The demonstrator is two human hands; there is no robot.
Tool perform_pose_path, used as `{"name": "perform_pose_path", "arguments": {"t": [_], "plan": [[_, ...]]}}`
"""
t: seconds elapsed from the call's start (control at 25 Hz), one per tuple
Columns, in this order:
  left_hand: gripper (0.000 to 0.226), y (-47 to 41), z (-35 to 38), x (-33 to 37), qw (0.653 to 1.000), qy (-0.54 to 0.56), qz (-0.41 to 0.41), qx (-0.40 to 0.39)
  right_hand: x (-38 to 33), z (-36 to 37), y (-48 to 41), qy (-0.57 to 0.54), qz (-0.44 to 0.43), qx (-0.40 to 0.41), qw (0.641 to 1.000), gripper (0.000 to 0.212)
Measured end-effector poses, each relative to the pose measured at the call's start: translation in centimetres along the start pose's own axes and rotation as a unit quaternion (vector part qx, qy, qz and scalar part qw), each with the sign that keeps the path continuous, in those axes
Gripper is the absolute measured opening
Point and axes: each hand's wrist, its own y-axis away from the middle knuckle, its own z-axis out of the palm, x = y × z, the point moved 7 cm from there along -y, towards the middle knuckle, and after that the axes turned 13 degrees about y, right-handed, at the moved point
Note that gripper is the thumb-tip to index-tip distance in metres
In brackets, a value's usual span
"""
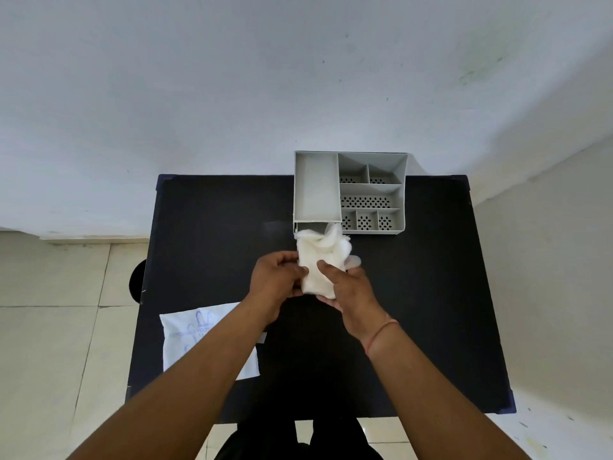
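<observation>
A white bundle of soft cotton-like pads is held above the black table, just in front of the grey plastic organizer. My left hand grips the bundle's left side. My right hand holds its right side, thumb on top and fingers underneath. The bundle's far end reaches the low front opening under the organizer's long left compartment. Several smaller compartments with perforated floors fill the organizer's right part.
A flat white plastic packet with blue print lies at the table's near left, partly under my left forearm. A white wall stands behind the table. Tiled floor shows on the left, and a dark round object sits by the table's left edge.
</observation>
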Motion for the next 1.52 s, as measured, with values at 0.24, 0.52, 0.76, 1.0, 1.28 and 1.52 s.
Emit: {"name": "perform_pose_path", "arguments": {"t": [0.24,0.52,0.76,1.0,1.28,1.52], "plan": [[0.047,-2.5,0.6,2.0,0.943,-0.288,0.161,0.033,-3.7,-1.9,-2.1,0.416,-0.184,0.123,0.882,0.041],[0.033,-2.2,3.9,2.7,0.807,-0.498,0.314,0.034,-4.7,0.4,-3.8,0.599,-0.274,0.17,0.733,0.031],[0.042,-0.7,2.1,3.1,0.743,-0.522,0.414,0.06,-4.3,-1.6,-1.3,0.579,-0.309,0.253,0.711,0.057],[0.065,-2.3,4.3,1.6,0.609,-0.694,0.38,-0.054,-2.8,1.5,-3.7,0.745,-0.324,0.084,0.578,0.073],[0.058,-2.0,4.6,1.9,0.615,-0.694,0.372,-0.033,-3.8,1.5,-3.5,0.666,-0.323,0.082,0.668,0.056],[0.047,-2.0,4.2,2.4,0.635,-0.65,0.414,-0.053,1.4,-5.2,-2.9,0.169,-0.025,0.164,0.972,0.024]]}}
